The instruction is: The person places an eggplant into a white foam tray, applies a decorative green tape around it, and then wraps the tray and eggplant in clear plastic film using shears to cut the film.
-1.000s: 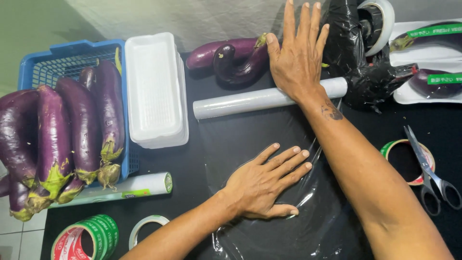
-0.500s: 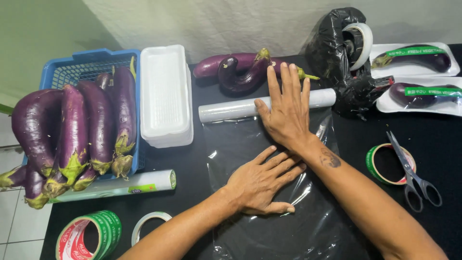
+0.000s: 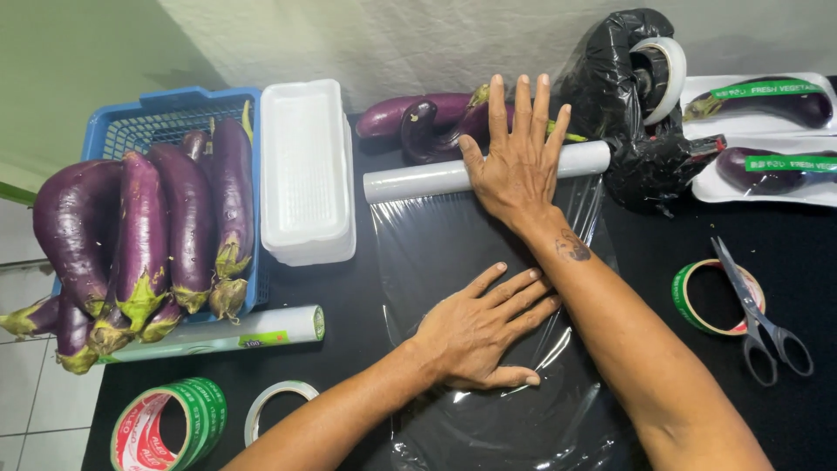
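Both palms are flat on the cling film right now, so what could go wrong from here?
1. The film sheet already looks creased near the table's front edge; it may cling to itself if the left hand lifts.
2. The right hand presses on the film roll, and loose eggplants lie just behind; a push could roll it into them.
3. Open scissors lie close to the right forearm.

clear cling film sheet (image 3: 471, 253) lies flat on the black table, unrolled from its white roll (image 3: 418, 180).
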